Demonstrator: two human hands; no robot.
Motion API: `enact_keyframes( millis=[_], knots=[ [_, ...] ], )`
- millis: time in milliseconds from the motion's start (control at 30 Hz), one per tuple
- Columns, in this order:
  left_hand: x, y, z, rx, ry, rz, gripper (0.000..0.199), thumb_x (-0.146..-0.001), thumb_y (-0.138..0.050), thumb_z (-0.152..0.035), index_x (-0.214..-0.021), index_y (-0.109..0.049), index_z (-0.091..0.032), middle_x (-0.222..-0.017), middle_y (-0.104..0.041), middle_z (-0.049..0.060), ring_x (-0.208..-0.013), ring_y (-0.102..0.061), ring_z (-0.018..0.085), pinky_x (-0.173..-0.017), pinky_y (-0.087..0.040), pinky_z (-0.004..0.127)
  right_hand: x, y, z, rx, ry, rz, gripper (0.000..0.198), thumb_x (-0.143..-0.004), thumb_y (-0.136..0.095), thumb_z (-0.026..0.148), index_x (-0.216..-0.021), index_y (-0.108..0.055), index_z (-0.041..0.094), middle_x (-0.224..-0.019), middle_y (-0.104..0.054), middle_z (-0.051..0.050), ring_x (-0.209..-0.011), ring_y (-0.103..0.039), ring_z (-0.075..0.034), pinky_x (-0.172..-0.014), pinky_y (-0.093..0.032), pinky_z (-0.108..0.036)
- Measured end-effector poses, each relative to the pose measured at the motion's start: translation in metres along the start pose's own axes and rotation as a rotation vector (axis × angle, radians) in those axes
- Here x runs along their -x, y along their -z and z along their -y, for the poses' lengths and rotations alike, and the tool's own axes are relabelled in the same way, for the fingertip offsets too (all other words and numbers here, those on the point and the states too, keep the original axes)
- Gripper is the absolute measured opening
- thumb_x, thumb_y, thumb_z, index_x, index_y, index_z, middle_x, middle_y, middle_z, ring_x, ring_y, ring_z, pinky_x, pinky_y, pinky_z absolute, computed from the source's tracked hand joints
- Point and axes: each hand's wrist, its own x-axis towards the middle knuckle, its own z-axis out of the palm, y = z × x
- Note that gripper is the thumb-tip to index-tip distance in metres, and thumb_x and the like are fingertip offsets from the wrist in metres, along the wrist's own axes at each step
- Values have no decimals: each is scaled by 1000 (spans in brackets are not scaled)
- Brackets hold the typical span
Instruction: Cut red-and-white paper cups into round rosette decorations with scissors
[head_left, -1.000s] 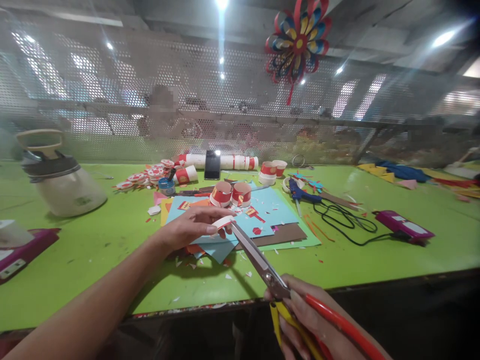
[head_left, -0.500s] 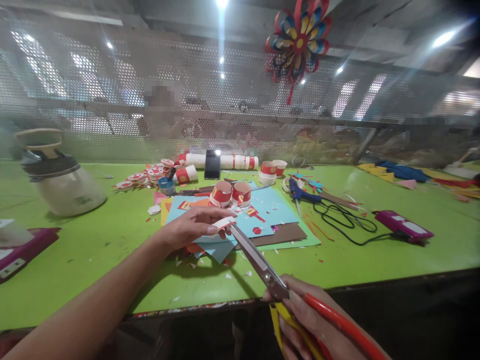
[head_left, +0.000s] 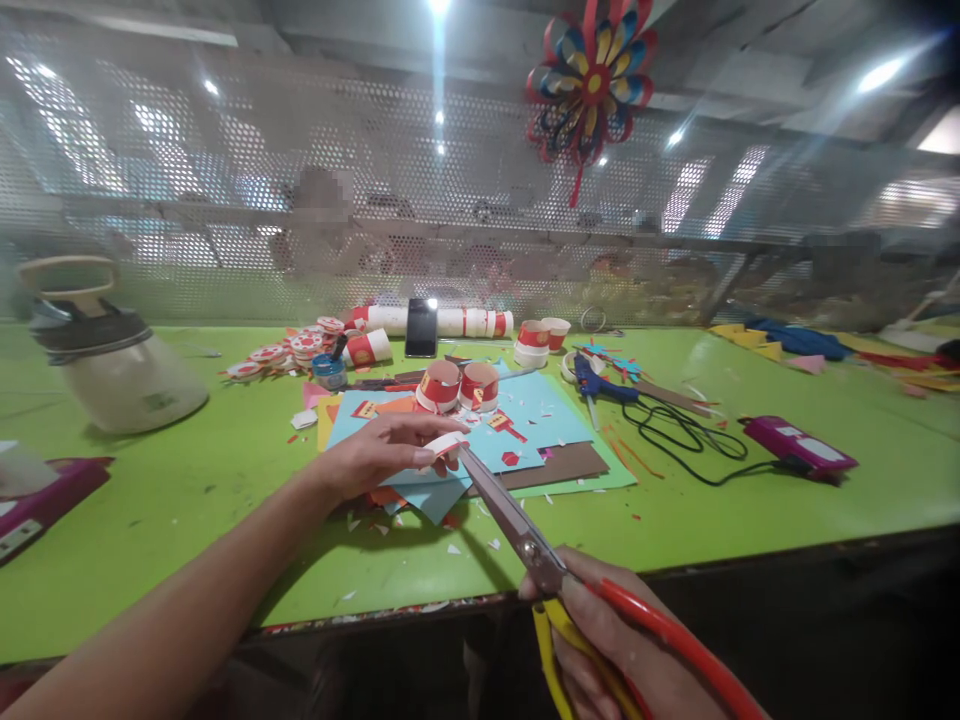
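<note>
My left hand (head_left: 382, 452) pinches a small curved white strip with a red edge (head_left: 444, 446), probably cut from a paper cup, above the blue paper. In my right hand (head_left: 600, 620) is a pair of scissors (head_left: 510, 510) with red and yellow handles. Its blades look nearly together, and their tips meet the strip's right end. Just beyond stand two red-and-white cup rings (head_left: 438, 388) side by side on light blue paper sheets (head_left: 536, 405). A red paper cutout with a yellow label (head_left: 506, 426) lies to their right. White and red scraps are scattered around.
A blue glue gun (head_left: 600, 382) with a black cord lies at right, near a purple power strip (head_left: 799, 445). Behind are a phone (head_left: 421, 328), stacked paper cups (head_left: 435, 321) and a small blue jar (head_left: 328, 371). A large kettle (head_left: 112, 350) stands at left.
The view has shifted slightly, so everything sits a little further left. The strip and scissors keep nearly the same position to each other; the handles look slightly changed in angle.
</note>
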Motion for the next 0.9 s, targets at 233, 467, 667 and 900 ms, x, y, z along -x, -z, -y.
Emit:
enact_keyframes(
  millis=[233,467,667,900],
  knots=[
    [2,1,4,79,84,5,40,-77,-67,-29,-116,-68,-18,-102,-70,12,-88,-64,24,-76,-48,34,-6,2,2,-244,-138,95,36,-95,-44,51,-97,-55,18,-50,-42,8,-36,-34,-4,-41,-34,-16],
    [1,-1,4,289,74,1,34,-79,-66,-24,-111,-68,-14,-98,-68,12,-86,-65,23,-69,-53,29,-3,-1,-3,-259,-26,76,37,-96,-43,48,-93,-57,14,-64,-57,0,-59,-63,-14,-63,-51,-28],
    [1,-4,2,264,-30,-24,37,-77,-71,-26,-113,-66,-18,-106,-68,12,-90,-65,24,-73,-56,35,4,-7,1,141,79,-86,48,-91,-43,60,-105,-59,17,-63,-60,-1,-57,-61,-17,-58,-52,-29],
    [-3,-9,3,76,-120,-107,52,-71,-78,-27,-120,-63,-22,-111,-69,11,-93,-67,25,-83,-53,38,0,-21,15,918,443,-356,20,-86,-59,40,-98,-61,24,-80,-66,-1,-71,-63,-17,-66,-49,-24]
  ],
)
